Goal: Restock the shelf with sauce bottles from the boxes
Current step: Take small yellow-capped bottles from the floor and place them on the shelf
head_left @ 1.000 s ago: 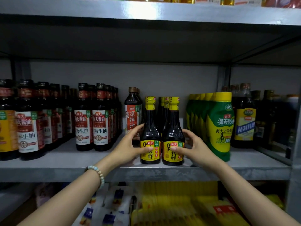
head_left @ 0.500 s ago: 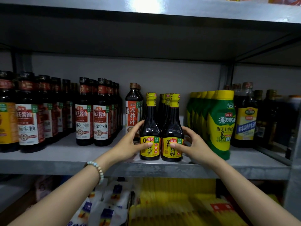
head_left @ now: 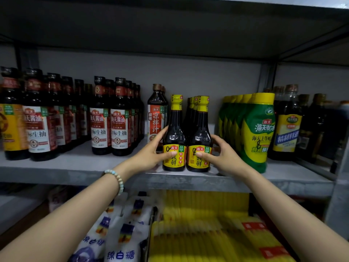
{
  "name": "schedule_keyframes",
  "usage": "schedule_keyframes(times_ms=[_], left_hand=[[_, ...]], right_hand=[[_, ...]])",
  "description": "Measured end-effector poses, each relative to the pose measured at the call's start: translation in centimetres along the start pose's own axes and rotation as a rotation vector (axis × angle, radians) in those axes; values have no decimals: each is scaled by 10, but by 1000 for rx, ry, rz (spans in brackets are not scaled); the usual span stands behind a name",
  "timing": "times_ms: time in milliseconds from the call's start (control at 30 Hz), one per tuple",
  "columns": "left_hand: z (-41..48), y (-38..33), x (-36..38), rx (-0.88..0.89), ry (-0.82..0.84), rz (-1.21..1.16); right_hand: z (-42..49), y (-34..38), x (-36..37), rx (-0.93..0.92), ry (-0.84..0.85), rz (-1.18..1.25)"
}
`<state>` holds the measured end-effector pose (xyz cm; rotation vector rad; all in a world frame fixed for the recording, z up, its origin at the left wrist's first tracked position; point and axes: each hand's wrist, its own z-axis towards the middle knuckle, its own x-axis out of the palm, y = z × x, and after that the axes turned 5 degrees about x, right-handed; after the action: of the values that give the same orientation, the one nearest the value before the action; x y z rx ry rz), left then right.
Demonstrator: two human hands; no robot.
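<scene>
1. Head view: two small dark sauce bottles with yellow caps stand upright side by side, touching, at the front edge of the shelf (head_left: pixel 75 167), near its middle.
2. Each yellow label carries a red "海天" badge and a large "鲜".
3. The left hand (head_left: pixel 151 156) grips the left bottle (head_left: pixel 174 137), fingers (head_left: pixel 161 135) curled round its left side and thumb on the label.
4. The right hand (head_left: pixel 224 157) grips the right bottle (head_left: pixel 200 137) in the same way from the right side.
5. More yellow-capped bottles (head_left: pixel 192 110) of the same kind stand in a row just behind the pair.
6. Just left stands a taller bottle (head_left: pixel 155 120) with a red label reading "凉拌汁", close to the left hand.
7. Further left, rows of soy sauce bottles (head_left: pixel 100 127) read "海天酱油" and "金标生抽"; a strip of bare shelf lies between them and the left hand.
8. Just right, a row of green-and-yellow squeeze bottles (head_left: pixel 258 129) marked "海天" leaves a narrow gap that the right hand fills.
9. Beyond them stand dark bottles (head_left: pixel 287 129) with a yellow-and-blue label, too blurred to read.
10. The upper shelf board (head_left: pixel 170 25) sits well above the caps.
11. Below lie white bags (head_left: pixel 120 242) marked "绵白糖" and yellow packets (head_left: pixel 207 233).
12. A bead bracelet (head_left: pixel 115 178) circles the left wrist.
</scene>
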<state>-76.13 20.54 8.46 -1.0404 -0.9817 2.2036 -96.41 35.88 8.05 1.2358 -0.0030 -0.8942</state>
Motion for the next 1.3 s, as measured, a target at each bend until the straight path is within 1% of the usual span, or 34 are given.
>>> schedule_keyframes(times_ms=[133, 233, 367, 533, 667, 767, 833, 1000, 1133, 1300], left_hand=[[-1, 0, -1, -3, 3, 22], [-2, -2, 0, -15, -8, 54], [-4, -6, 3, 21, -34, 77], [-9, -12, 8, 37, -82, 229], [-13, -13, 8, 10, -180, 370], [-23, -14, 8, 26, -210, 395], [-34, -14, 7, 44, -202, 428], [-67, -14, 0, 100, -189, 603], [-102, -13, -11, 128, -131, 681], [-152, -7, -35, 171, -29, 808]], right_hand=[[-2, 4, 1, -2, -42, -16], [-3, 4, 1, 3, -7, 13], [-2, 2, 1, 6, -3, 11], [-5, 5, 0, 36, 3, -9], [-10, 13, 0, 41, 15, -25], [-20, 20, 0, 42, -7, -75], [-32, 25, 1, 50, -49, -111], [-68, 36, 12, 51, -195, -213], [-106, 49, 35, 93, -219, -289], [-154, 67, 78, 131, -249, -489]])
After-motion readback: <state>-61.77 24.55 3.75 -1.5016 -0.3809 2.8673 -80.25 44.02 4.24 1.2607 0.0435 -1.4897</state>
